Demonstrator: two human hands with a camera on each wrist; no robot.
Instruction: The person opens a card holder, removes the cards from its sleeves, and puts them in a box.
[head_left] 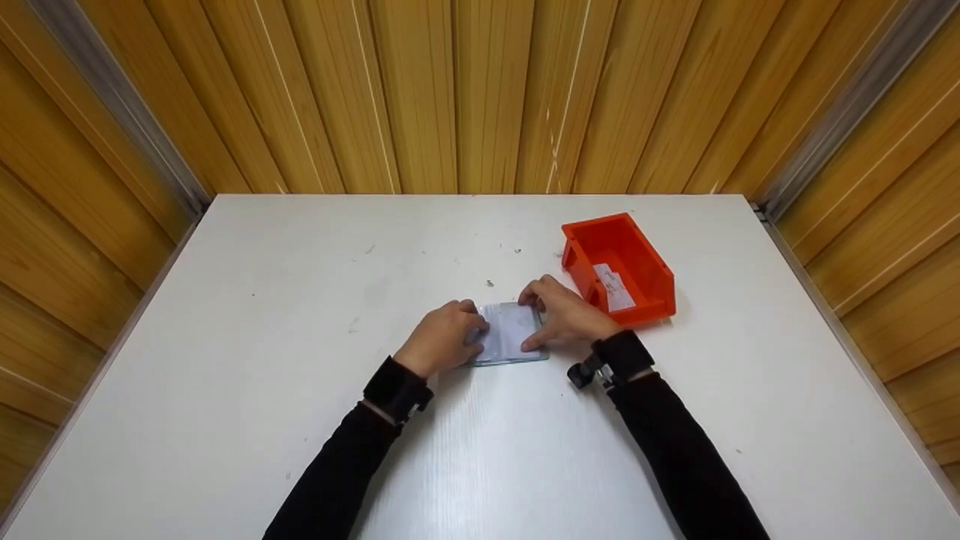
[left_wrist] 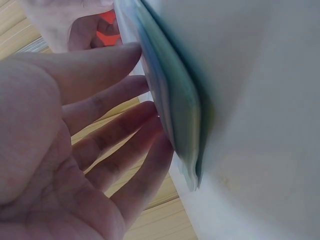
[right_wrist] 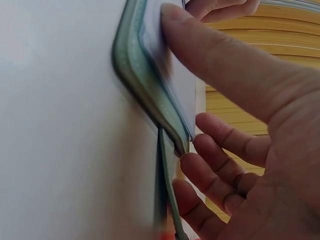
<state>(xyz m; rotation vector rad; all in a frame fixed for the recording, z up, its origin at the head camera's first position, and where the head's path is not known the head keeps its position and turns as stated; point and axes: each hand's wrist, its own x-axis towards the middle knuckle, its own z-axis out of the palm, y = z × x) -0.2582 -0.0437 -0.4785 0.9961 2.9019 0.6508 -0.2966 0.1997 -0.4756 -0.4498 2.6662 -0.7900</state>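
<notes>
A green wallet-like card holder lies on the white table, its clear plastic sleeves [head_left: 504,330] with white inside facing up. My left hand [head_left: 442,336] lies over its left part, thumb and fingertips touching the top sleeve. In the left wrist view the stacked green cover [left_wrist: 182,102] shows below those fingers, which are only gently bent. At the right side my right hand [head_left: 566,313] holds the holder, thumb pressed on the sleeve and the other fingers at its edge. A narrow green strap [right_wrist: 168,185] sticks out beside these fingers in the right wrist view.
Just beyond my right hand stands an orange-red plastic bin [head_left: 652,262] with white printed paper [head_left: 616,289] in it. Yellow wood-patterned panels [head_left: 480,97] rise behind the table [head_left: 300,262] and on both sides.
</notes>
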